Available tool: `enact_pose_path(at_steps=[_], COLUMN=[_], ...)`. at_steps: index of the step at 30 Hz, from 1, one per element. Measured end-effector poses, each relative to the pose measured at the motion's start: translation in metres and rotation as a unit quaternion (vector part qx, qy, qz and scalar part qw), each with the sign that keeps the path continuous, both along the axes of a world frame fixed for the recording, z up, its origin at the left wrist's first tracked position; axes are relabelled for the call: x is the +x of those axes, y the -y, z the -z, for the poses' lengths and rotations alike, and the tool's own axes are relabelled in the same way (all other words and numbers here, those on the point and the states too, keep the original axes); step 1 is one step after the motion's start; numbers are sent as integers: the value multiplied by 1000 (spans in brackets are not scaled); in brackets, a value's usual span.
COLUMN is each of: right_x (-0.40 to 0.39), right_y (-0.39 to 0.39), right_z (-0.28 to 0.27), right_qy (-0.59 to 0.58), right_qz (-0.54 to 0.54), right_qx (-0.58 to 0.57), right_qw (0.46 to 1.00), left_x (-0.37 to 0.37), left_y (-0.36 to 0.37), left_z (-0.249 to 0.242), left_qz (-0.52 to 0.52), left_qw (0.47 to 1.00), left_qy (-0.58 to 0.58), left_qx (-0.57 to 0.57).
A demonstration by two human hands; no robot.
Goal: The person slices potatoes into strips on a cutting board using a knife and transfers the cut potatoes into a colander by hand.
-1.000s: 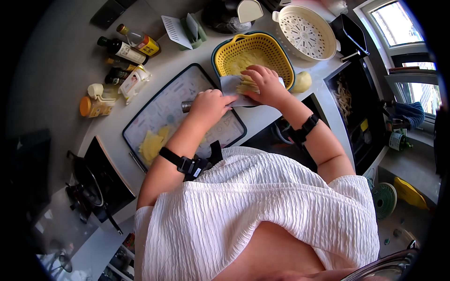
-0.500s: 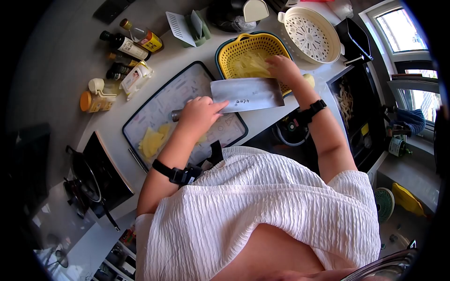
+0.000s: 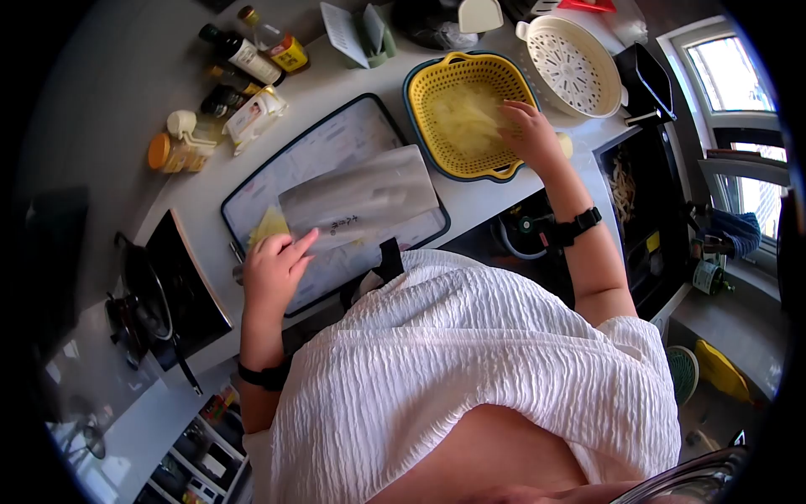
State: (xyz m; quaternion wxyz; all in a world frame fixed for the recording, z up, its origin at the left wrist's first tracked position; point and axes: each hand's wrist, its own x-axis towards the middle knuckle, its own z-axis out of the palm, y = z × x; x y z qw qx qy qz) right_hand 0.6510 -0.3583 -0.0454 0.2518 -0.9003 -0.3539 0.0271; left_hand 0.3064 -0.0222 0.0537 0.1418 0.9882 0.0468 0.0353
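Observation:
My left hand (image 3: 273, 270) grips the handle of a broad cleaver (image 3: 361, 197), with a finger stretched toward the blade. The blade lies flat over the patterned cutting board (image 3: 327, 143), which has a dark rim. Pale yellow slices (image 3: 269, 225) show on the board beside my left hand, partly hidden by the blade. My right hand (image 3: 529, 136) is at the right side of a yellow basket (image 3: 420, 105) set in a dark blue-green one, its fingers apart and touching the blurred pale yellow pieces (image 3: 466, 118) inside. A pale chunk (image 3: 565, 145) sits by my right wrist.
Bottles (image 3: 256, 60) and an orange-lidded jar (image 3: 172, 154) stand at the back left. A white strainer (image 3: 575, 67) is beyond the basket. A pan (image 3: 147, 281) rests on the left hob, and a black sink (image 3: 638, 210) lies at the right.
My left hand and the cleaver have moved left, away from the basket to over the board. My right hand stays at the basket, its fingers more spread. The view has shifted slightly.

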Motion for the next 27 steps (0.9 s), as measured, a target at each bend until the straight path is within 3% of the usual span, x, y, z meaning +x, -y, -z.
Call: enact_pose_path(at_steps=[5,11,13,17,20,27], right_x=[-26,-85,-108,-155,-167,-150], right_y=[-18,-40,-50,-82,-114,-166], right_z=[-12,-18,-10,7,33,97], right_qy=[40,50,2,-78,-19,33], right_qz=[-50,-113,-140,-128,-130,-93], right_qx=[18,42,16,-38,-76,-104], right_qw=[998,991,990,988,988,990], left_x=[-50,-117,-139,-186,-209,-281], left_y=[-6,-16,-20,-27,-26,-37], left_z=[3,18,33,51,45,52], left_qz=[-119,-281,-320,-323,-368,-326], left_qw=[993,945,924,920,877,914], left_qy=[17,-34,-34,-11,-67,-36], left_qx=[-20,-163,-205,-222,-301,-238])
